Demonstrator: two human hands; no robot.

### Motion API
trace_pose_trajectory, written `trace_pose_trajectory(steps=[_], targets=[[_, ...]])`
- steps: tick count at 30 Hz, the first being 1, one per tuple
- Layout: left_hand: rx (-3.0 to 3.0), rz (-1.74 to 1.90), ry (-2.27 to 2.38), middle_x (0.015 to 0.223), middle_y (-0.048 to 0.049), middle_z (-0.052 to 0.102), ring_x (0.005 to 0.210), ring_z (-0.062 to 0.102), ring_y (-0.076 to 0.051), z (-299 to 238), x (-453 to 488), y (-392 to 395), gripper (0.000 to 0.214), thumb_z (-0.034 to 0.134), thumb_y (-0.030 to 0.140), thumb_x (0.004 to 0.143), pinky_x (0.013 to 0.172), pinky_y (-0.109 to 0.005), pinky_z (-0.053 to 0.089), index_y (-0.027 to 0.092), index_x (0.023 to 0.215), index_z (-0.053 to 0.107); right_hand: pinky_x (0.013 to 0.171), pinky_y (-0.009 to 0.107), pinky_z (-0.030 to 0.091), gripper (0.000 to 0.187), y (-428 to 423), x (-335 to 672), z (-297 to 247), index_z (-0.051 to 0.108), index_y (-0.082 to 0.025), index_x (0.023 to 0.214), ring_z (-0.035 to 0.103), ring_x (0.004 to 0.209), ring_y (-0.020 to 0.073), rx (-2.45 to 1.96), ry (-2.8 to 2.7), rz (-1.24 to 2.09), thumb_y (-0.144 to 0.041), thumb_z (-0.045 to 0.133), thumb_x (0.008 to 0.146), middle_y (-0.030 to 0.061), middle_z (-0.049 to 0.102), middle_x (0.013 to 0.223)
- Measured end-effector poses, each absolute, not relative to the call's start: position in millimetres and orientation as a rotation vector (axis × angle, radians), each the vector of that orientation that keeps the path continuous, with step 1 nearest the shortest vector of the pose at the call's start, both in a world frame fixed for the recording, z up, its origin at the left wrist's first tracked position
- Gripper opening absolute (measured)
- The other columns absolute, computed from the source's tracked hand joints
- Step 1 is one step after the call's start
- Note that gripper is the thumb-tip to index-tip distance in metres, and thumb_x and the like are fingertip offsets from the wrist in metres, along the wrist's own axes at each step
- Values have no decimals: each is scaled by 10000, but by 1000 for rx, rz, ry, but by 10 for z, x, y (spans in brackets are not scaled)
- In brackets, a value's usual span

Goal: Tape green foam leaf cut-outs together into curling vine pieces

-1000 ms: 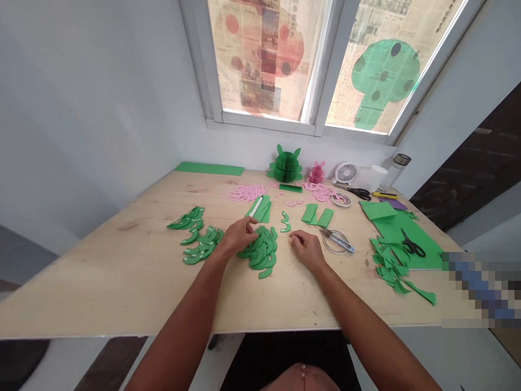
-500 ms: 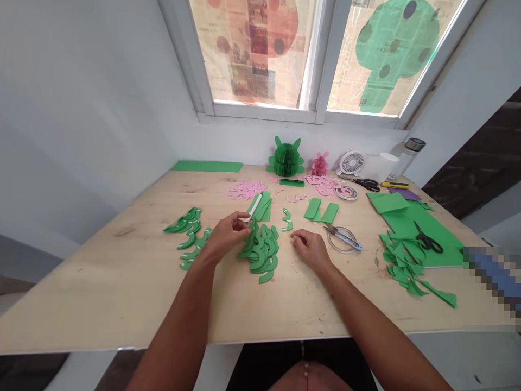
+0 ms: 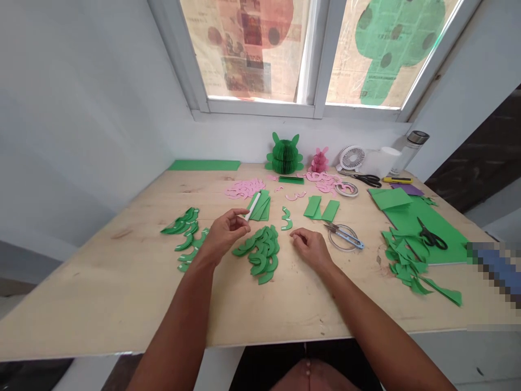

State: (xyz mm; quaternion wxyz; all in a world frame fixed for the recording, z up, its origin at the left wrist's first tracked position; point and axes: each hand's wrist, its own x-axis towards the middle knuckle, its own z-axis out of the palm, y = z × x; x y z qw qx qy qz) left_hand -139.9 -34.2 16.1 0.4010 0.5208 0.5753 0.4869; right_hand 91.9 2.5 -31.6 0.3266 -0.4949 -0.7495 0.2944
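My left hand (image 3: pixel 223 232) has left the cutouts (image 3: pixel 264 250) uncovered; grip on the stick (image 3: pixel 254 204), at two o'clock, unclear; right hand (image 3: pixel 313 248) curled.

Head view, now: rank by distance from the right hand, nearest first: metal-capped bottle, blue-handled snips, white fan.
From the right hand:
1. Blue-handled snips: on the table, just to its right.
2. White fan: toward the back of the table, ahead and to the right.
3. Metal-capped bottle: also at the back, farther right than the fan.
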Motion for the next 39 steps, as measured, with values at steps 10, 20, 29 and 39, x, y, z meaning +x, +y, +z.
trace_pose_trajectory(steps=[10,20,29,39], targets=[[1674,787,1702,844,-26,591,729,571,-167,59,-1450,-340,459,602,389,647,650,-282,469,204,1065,564,528,227,352,229,11,920,-298,694,-200,808,539,540,136,-1299,-1972,739,-261,475,776,1,657,623],[1805,580,1765,875,-15,592,671,553,-149,21,-1458,-346,520,517,241,642,612,-253,436,234,1161,514,513,221,360,218,26,920,-336,692,-198,811,538,528,132,-1304,-1947,788,-252,484,772,2,653,618],[1814,648,1994,764,-6,660,686,591,-164,22,-1461,-307,365,460,198,689,609,-241,407,224,1033,577,535,226,376,220,2,916,-298,689,-196,807,554,549,139,-1293,-1940,805,-252,478,776,1,645,609],[1861,1062,1873,759,-7,657,663,577,-148,123,-1288,-347,295,486,273,756,678,-263,462,211,1014,616,510,222,425,259,11,911,-274,653,-155,903,541,526,119,-1153,-1611,1092,-331,505,784,19,639,640]])
